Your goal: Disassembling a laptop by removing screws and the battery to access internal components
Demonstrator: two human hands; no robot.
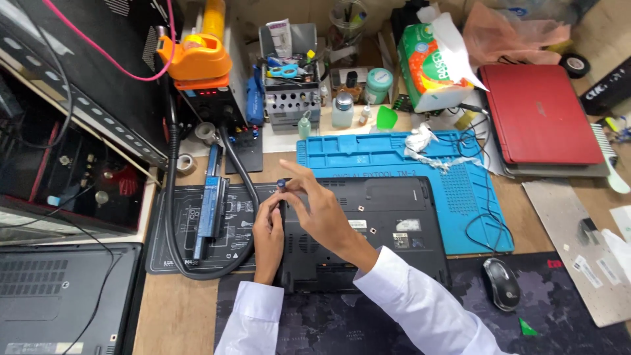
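Two hands at work in the head view, both over the left end of an upturned black laptop (368,230) lying at the middle of the desk (177,302), half on a blue silicone repair mat (394,154). Right hand (322,210) pinching the top of a small dark screwdriver (281,194), grip narrow on the cap, apparently to turn it. Left hand (268,230) closed round the lower shaft, seemingly steadying the tip upright against the laptop base. White sleeves on both arms.

Left of the laptop: a detached battery pack (210,213) on a black printed mat, ringed by a thick black hose. Far left: an orange-topped rework station (197,66). Far middle: a grey tool caddy (289,85) and small bottles. Far right: a red laptop (539,112), lid closed. Near right: a black mouse (501,283) on a dark pad. Near left: another dark laptop (59,296).

Wooden surface, crowded; workshop setting.
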